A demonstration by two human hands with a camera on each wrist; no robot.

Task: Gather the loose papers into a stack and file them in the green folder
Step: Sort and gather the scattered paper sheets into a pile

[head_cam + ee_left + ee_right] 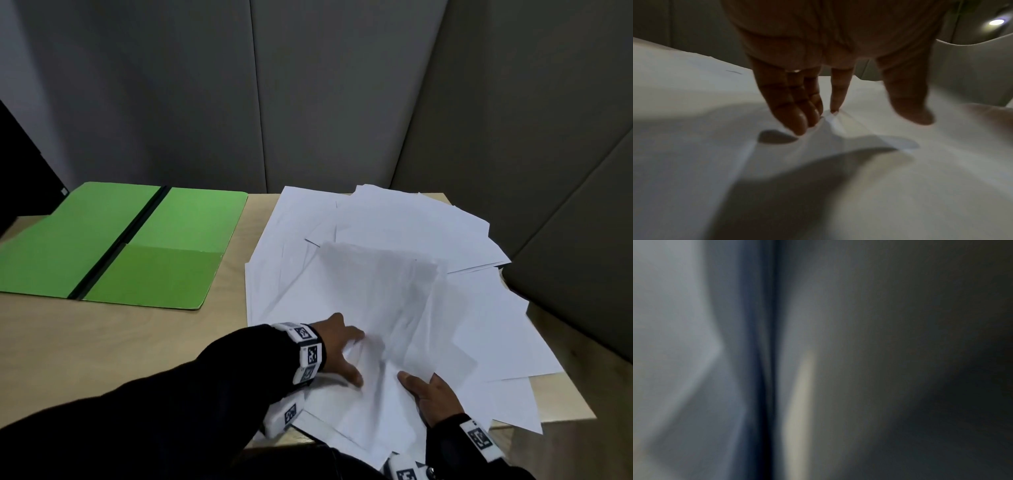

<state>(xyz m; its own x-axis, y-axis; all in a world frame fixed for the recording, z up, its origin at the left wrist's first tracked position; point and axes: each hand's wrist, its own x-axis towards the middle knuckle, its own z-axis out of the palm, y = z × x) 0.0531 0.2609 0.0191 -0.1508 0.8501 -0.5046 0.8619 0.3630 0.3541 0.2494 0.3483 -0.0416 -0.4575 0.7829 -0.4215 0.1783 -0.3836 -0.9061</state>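
grey padded wall panels (329, 96) behind a light wood worktop (113, 342). green folder (120, 246) lies open flat on the far left of the worktop, black spine down the middle, pocket flap on its right half, nothing filed in it, well apart from the paper. loose papers (404, 233) sprawl in a messy overlapping fan over the right half of the worktop, some corners hanging past the near and right edges. one sheet (383, 291) is lifted and curled above the pile, blurred. left hand (337, 349) in a black sleeve with a tagged wristband reaches onto the pile's near left; fingers (797, 113) run straight down with the tips touching the paper and puckering it, thumb (908, 104) spread off to the side, nothing gripped. right hand (430, 397) rests on the near edge of the pile, thumb on top of the sheets, fingers hidden under paper, so cannot tell if it grips them. right wrist view is all blur, grey and dark streaks, nothing readable
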